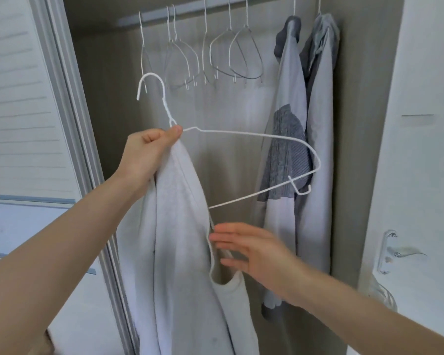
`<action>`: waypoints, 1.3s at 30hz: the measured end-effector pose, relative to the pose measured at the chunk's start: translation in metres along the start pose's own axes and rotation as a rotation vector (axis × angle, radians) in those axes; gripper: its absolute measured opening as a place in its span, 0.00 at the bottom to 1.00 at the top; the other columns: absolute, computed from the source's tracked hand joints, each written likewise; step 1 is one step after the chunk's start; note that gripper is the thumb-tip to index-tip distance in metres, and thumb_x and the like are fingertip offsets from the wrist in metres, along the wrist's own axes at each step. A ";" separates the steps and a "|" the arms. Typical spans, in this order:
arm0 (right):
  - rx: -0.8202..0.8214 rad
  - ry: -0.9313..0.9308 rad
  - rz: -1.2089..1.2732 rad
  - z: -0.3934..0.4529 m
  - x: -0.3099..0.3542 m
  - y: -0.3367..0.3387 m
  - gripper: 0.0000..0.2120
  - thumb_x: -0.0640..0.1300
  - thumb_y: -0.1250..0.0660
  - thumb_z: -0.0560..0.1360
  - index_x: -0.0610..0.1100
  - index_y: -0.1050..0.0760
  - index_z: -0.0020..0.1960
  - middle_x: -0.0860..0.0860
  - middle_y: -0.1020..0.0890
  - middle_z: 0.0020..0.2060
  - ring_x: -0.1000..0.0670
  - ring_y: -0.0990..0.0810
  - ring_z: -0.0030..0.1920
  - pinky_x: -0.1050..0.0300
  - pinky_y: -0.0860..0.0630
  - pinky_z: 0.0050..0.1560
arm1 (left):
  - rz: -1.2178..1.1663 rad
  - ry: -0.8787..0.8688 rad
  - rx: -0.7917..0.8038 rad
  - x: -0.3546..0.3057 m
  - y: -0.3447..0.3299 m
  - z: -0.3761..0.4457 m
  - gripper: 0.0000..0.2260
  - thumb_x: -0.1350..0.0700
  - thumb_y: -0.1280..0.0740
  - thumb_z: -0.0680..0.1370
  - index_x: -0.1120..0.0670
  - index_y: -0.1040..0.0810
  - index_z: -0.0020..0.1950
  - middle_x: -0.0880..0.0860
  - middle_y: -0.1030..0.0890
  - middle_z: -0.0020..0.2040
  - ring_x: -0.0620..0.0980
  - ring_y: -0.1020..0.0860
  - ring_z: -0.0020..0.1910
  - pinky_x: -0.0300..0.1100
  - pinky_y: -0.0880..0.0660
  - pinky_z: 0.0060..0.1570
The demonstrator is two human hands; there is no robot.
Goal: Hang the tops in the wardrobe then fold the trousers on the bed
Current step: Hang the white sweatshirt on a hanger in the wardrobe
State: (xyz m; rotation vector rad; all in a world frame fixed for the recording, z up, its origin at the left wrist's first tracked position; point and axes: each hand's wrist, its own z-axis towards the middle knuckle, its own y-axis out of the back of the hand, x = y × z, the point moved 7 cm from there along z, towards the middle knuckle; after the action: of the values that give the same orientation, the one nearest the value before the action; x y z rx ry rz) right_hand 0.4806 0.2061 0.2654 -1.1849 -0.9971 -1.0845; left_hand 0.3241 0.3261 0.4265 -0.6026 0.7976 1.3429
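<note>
white hanger (254, 135) and top (180, 226) pinched by left hand (149, 149); right hand (251, 249) spread; two shirts (290, 119) hung.

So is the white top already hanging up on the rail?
No, the left hand holds the white hanger and the white top in front of the wardrobe, with the hook off the rail.

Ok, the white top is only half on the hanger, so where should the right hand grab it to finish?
Probably the loose neckline edge of the white top, coming from the right with the right hand. That edge hangs open just beside the fingers, below the hanger's bare right arm. The left hand already pinches fabric and hanger together at the neck.
</note>
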 end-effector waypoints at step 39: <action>-0.232 0.544 -1.140 0.028 0.078 0.004 0.08 0.38 0.48 0.80 0.49 0.37 0.45 0.52 0.29 0.31 0.51 0.31 0.31 0.48 0.31 0.35 | 0.488 -0.247 0.222 0.025 -0.002 -0.046 0.15 0.38 0.33 0.73 0.48 0.16 0.39 0.51 0.23 0.30 0.44 0.28 0.30 0.52 0.35 0.51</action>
State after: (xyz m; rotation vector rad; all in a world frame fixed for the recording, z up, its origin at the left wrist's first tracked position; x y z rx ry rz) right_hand 0.4993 0.2260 0.3435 -0.3366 -1.1118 -2.3082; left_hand 0.3198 0.3051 0.3786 -0.0587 0.9075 1.7011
